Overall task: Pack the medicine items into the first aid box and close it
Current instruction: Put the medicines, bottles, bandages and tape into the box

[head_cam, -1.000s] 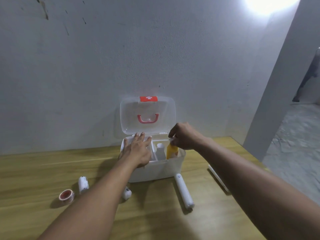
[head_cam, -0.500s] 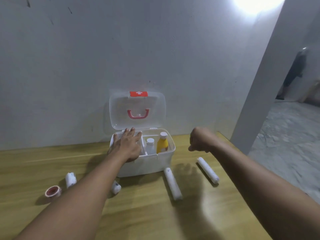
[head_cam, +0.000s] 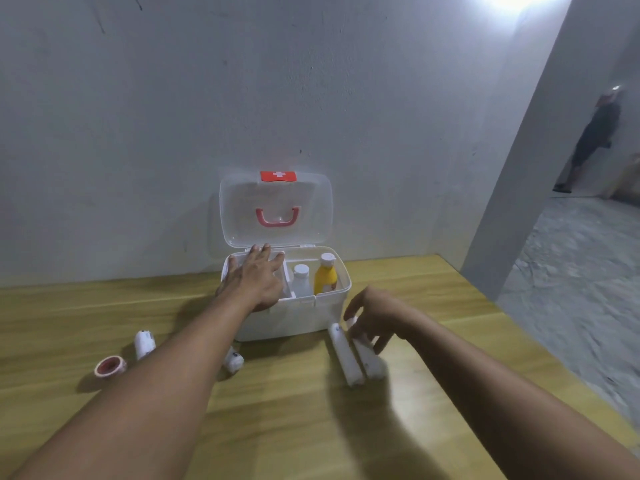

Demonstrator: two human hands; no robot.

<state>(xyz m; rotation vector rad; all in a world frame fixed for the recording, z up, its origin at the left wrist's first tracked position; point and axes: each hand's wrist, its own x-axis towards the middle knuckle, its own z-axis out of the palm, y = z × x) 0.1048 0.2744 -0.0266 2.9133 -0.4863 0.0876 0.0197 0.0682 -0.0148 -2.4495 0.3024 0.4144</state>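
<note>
Against the wall at the bench's back edge, the box sits with its clear lid up, red handle and latch showing. Left hand lies flat, fingers spread, over the box's left compartment, gripping nothing. Right compartment holds a white bottle and a yellow bottle, both upright, side by side. Right hand is down at the box's front right corner, fingers curled loosely onto the far ends of two white tubes lying touching on the bench; whether it has actually pinched them, I cannot tell. Over by the left forearm: a small white roll, a pink tape ring just in front of it toward the near edge, and another small white item peeking out beside the arm, just in front of the box.
</note>
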